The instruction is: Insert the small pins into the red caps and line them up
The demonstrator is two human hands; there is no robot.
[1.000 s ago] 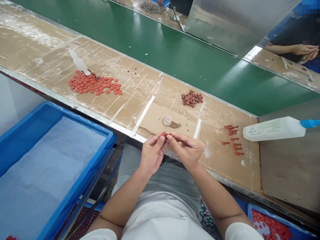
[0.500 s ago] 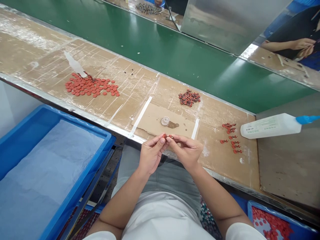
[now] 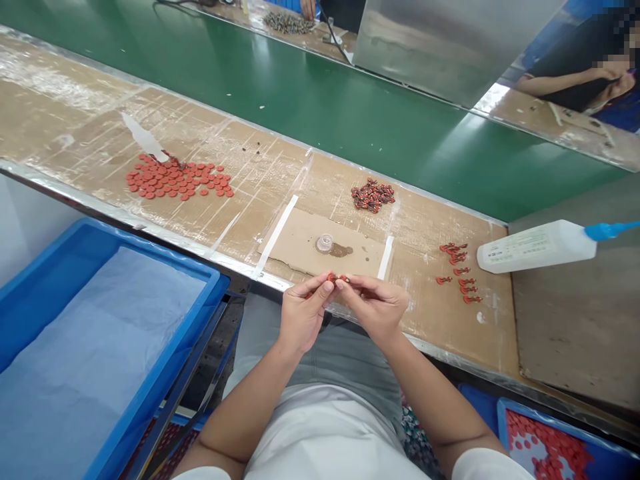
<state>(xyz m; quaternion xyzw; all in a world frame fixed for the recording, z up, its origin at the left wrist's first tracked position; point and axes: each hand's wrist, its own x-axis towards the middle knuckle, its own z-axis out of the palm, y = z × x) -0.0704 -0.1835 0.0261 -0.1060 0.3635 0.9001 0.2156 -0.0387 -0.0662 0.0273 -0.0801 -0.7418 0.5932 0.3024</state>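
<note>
My left hand (image 3: 305, 313) pinches a small red disc (image 3: 331, 277) at the table's front edge. Meeting it fingertip to fingertip, my right hand (image 3: 377, 307) is closed on a small dark-and-red figure (image 3: 343, 279), which touches the disc. Just beyond the hands, a small clear cup (image 3: 325, 243) stands on a taped cardboard piece (image 3: 295, 240) beside a wet stain. A pile of small figures (image 3: 373, 195) lies behind it. Many red discs (image 3: 165, 179) are spread on the left. On the right, several figures on red bases (image 3: 465, 281) stand near a white bottle with a blue nozzle (image 3: 537, 247).
A green conveyor belt (image 3: 300, 100) runs behind the table. A blue tray (image 3: 200, 267) with a pale sheet is at lower left, and a blue bin (image 3: 501, 427) of red pieces at lower right. Another person's hands (image 3: 615, 80) show across the belt.
The view has shifted slightly, so the table items appear a little further left. Both hands remain together with the small pieces between their fingertips.
</note>
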